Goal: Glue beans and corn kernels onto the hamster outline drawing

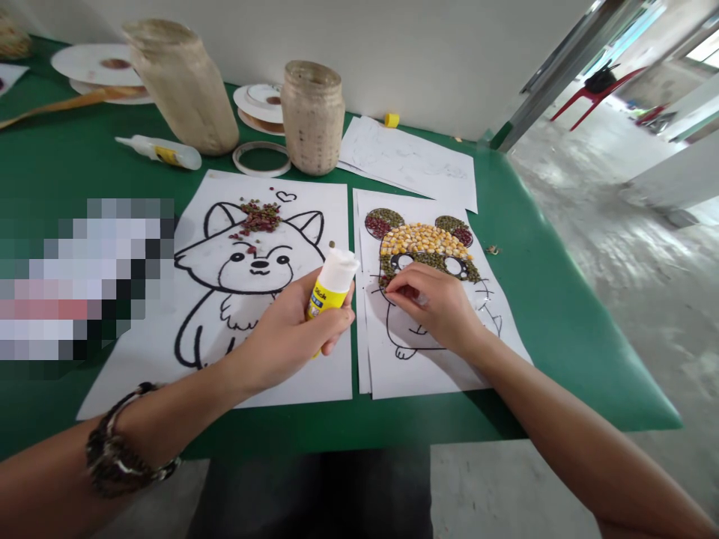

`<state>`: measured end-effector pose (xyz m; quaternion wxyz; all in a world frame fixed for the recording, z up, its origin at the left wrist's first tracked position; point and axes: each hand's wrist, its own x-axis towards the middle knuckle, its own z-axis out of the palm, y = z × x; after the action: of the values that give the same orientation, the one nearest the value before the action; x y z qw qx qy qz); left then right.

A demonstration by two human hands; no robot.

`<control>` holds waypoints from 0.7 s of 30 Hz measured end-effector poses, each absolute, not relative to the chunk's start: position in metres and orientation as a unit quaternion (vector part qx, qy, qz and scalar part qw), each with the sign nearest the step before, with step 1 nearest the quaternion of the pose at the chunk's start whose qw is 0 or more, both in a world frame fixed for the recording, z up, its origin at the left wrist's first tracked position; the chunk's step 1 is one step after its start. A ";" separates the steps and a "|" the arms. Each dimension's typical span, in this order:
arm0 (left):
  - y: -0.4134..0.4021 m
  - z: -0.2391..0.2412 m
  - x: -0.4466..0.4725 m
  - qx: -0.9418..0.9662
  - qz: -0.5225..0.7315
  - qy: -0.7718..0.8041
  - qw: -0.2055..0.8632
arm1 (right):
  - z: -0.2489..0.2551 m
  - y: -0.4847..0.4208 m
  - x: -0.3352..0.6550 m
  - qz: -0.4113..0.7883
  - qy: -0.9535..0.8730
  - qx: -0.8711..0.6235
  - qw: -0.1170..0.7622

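Observation:
My left hand [300, 322] is wrapped round a glue stick [331, 288] with a yellow label, its white top pointing up. It hovers over the right edge of a fox-like line drawing [314, 382]. A small pile of red and green beans [260, 217] lies on the fox's head. My right hand [435, 303] has its fingertips pinched at the left cheek of a second animal drawing [404, 378]; whatever is between them is too small to make out. Yellow corn kernels [424, 239] fill that animal's forehead, with green and red beans on its ears and around its eyes.
Behind the drawings stand two jars [313, 120], a tape roll [261, 159], white spools [258, 103] and a glue bottle [160, 152]. More paper [410, 157] and a yellow cap [392, 120] lie near the wall. A blurred-out object [73, 284] is at the left. The green table [607, 374] ends at the right.

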<state>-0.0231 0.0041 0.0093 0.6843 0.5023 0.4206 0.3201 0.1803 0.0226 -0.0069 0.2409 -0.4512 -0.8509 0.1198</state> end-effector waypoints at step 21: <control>0.004 0.012 -0.023 0.506 0.315 0.424 0.682 | -0.006 0.019 0.182 0.108 -0.838 -0.460 0.271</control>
<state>-0.0229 0.0037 0.0123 0.6817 0.5062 0.4237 0.3153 0.1816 0.0190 -0.0060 0.2713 -0.4604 -0.8382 0.1085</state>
